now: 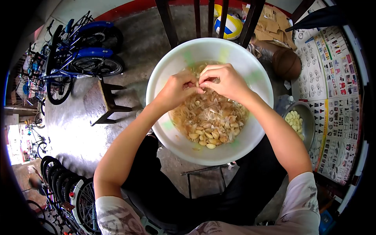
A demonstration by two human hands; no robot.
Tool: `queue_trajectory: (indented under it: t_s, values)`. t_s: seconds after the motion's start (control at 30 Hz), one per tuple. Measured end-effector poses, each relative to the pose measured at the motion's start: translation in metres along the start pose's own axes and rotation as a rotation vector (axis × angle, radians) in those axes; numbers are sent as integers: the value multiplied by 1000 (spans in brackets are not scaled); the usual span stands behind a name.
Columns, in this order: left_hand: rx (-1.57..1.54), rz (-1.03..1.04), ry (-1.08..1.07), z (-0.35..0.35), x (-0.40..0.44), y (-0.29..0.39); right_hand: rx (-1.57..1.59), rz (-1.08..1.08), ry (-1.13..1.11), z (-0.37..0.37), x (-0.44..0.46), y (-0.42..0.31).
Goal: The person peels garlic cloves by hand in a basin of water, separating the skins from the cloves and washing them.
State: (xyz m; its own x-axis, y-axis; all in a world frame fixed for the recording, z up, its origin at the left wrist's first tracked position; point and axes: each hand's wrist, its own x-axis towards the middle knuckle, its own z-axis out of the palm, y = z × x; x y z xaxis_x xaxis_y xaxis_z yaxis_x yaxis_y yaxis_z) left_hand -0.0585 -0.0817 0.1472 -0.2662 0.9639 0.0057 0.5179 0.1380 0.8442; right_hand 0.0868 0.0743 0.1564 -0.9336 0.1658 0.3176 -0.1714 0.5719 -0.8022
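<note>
A large white basin [164, 141] sits in front of me, holding water, loose garlic skins [213, 107] and several unpeeled garlic cloves [211, 135] gathered at its near side. Over the basin's middle, my left hand [182, 88] and my right hand [223, 80] meet with fingertips pinched together. Between them is a small pale garlic clove [198, 84], partly covered by the fingers. Both hands appear closed on it. To the right, a metal bowl [309, 121] contains peeled white garlic cloves [294, 122].
Bicycles [90, 51] stand at the left, near a small wooden stool [100, 100]. Dark wooden bars [197, 19] rise behind the basin. A volleyball [231, 26], a brown basketball [286, 64] and flattened cardboard [274, 25] lie beyond. A printed poster sheet [333, 102] covers the right side.
</note>
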Motion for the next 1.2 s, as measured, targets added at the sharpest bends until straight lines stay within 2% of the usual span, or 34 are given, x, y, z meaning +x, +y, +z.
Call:
queue_trajectory:
  t_s: [0.1,0.13,0.2,0.4,0.47,0.67,0.77,0.83,0.87,0.93,0.97,1.1,1.17,1.2]
  values:
    - [21,-5,-13,0,0,-3,87,162,17,1,1,-10]
    - [24,-14,-22,-1,1,-3,84,155,20,1,1,-8]
    - [4,37,-23,-3,0,-4,2,10,20,0,1,-3]
    - [-62,42,-65,-10,2,-2,105,65,140,4,3,-3]
    - [-61,33,-60,-11,0,0,160,191,130,5,3,-5]
    - [29,192,-72,-8,-1,-1,115,155,-51,2,0,-2]
    - [-16,68,-98,-7,-1,-3,6,117,-32,4,0,-6]
    - [-403,-86,-12,-3,0,-6,31,100,-28,4,-1,-3]
    - [-402,-83,-13,-3,0,-7,58,81,-26,4,0,-2]
    - [-605,-289,82,-8,-1,-2,81,115,-86,-3,-1,-7]
    - [-735,-310,96,-9,-1,-1,104,148,-147,-6,-2,-10]
    - [-751,-238,120,-9,-3,-6,24,93,-96,-10,-2,-10]
    - [-642,-165,95,-7,-4,-5,8,112,71,-7,-2,-4]
    - [-642,-166,95,-6,-3,-6,9,113,71,-6,-1,-7]
